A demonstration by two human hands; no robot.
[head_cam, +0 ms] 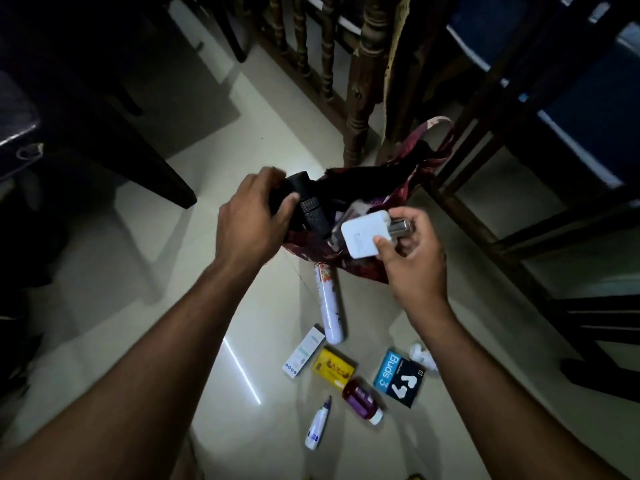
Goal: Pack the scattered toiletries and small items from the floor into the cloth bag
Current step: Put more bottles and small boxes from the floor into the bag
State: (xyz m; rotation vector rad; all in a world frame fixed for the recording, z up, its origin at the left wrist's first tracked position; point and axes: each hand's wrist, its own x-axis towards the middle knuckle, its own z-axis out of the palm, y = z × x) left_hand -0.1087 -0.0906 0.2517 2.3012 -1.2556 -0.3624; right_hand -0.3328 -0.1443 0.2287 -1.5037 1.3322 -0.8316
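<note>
A dark red patterned cloth bag [412, 188] sits open on the pale floor. My left hand [252, 220] grips a black spray can [311, 209] at the bag's left edge, its lower end inside the mouth. My right hand [412, 258] pinches a white charger plug [365, 233] with metal pins over the bag's opening. Nearer to me on the floor lie a white floral can [329, 303], a slim white box [304, 351], a yellow box [333, 368], a purple bottle [362, 400], a blue-black earbuds box [400, 377] and a small white bottle [317, 427].
Carved wooden balusters [363, 74] stand just behind the bag. Dark chair legs [512, 209] rise at the right, and a dark table leg [138, 143] at the left. A crumpled white item [420, 355] lies by the earbuds box.
</note>
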